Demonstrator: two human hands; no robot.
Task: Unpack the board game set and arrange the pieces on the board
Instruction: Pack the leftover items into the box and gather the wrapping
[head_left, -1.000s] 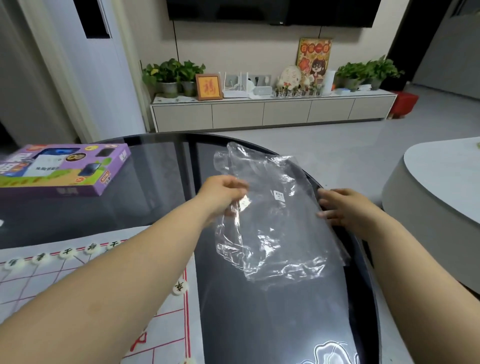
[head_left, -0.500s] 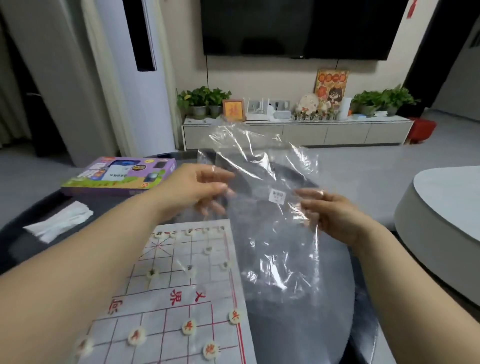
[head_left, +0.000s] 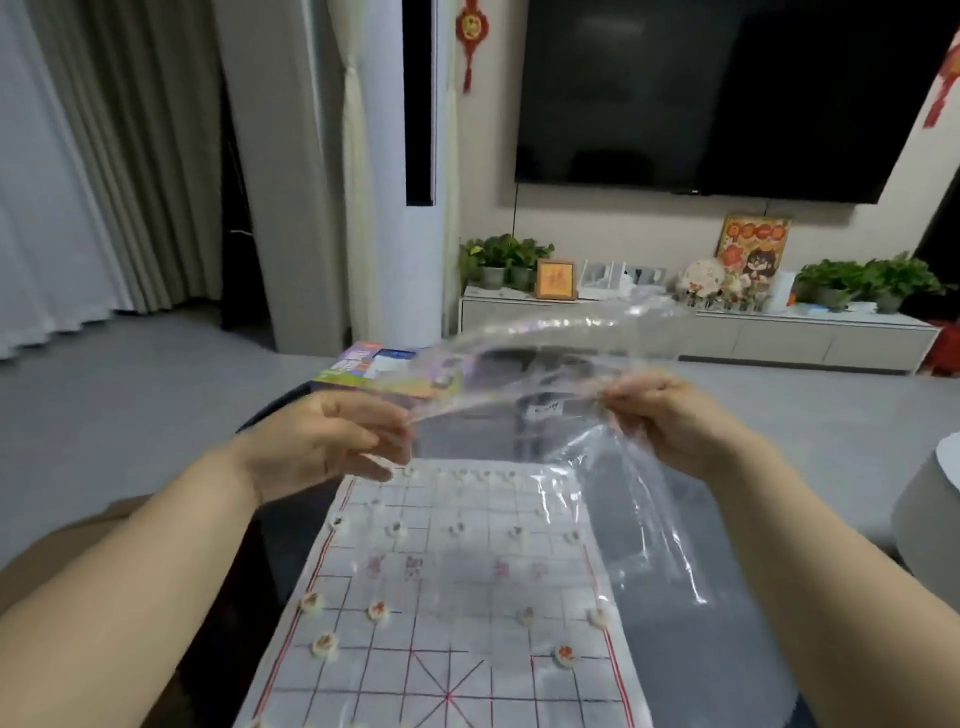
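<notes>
Left hand (head_left: 332, 441) and right hand (head_left: 670, 421) on plastic bag (head_left: 628, 499), above board (head_left: 457, 587)

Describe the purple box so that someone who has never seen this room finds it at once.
Start at the dark table, then look past the white gridded board to the table's far edge. A flat purple box lies there, partly behind the clear plastic bag held up by the left hand and right hand. It is the only brightly printed thing on the table.
</notes>
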